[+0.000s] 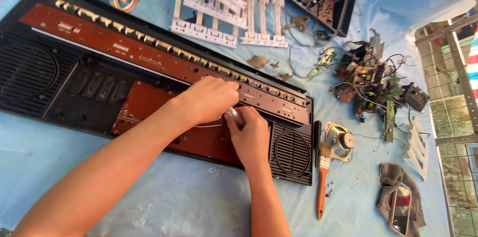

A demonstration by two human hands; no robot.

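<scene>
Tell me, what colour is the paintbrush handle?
The paintbrush has an orange-brown handle, seen best in the head view, lying right of the keyboard case.

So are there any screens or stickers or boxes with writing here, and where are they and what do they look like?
Phone: lower right, lying on a grey cloth; a slim rectangle with a dark glossy screen showing red and pale reflections.
White markings on the brown circuit board: inside the long black keyboard case, upper left; small pale printed patches.
No boxes, packages or signs show.
</scene>
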